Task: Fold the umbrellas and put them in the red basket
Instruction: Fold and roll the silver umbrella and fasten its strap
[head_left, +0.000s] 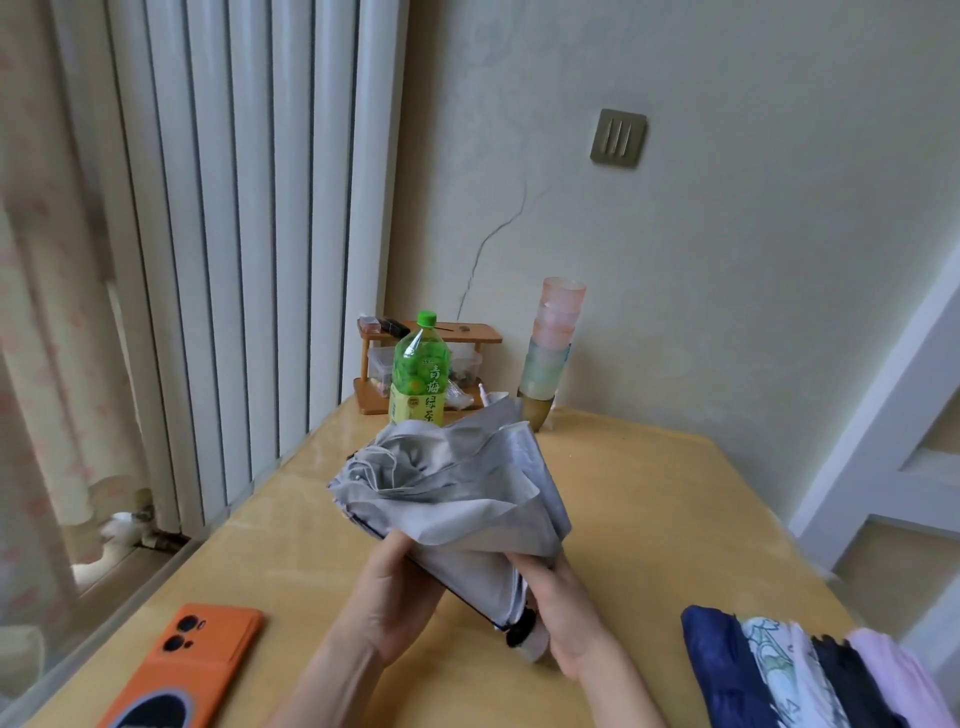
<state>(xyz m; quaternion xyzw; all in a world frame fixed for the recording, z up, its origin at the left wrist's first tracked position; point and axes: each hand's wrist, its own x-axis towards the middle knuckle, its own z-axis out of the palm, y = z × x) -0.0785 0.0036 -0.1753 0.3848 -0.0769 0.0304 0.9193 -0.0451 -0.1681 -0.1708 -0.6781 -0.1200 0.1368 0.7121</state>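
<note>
A collapsed grey umbrella (457, 488) with loose, bunched canopy points away from me above the yellow table (649, 493). My left hand (400, 597) grips the canopy fabric from the left underside. My right hand (566, 618) grips the black-and-white handle end near me. At the lower right lie several other folded umbrellas (810, 675): dark blue, a white patterned one, black and pink. No red basket is in view.
An orange phone (192, 660) lies on the table at the lower left. A green tea bottle (420, 374), a small wooden rack (431, 364) and a stack of plastic cups (550, 348) stand at the far edge by the wall. A white radiator is on the left.
</note>
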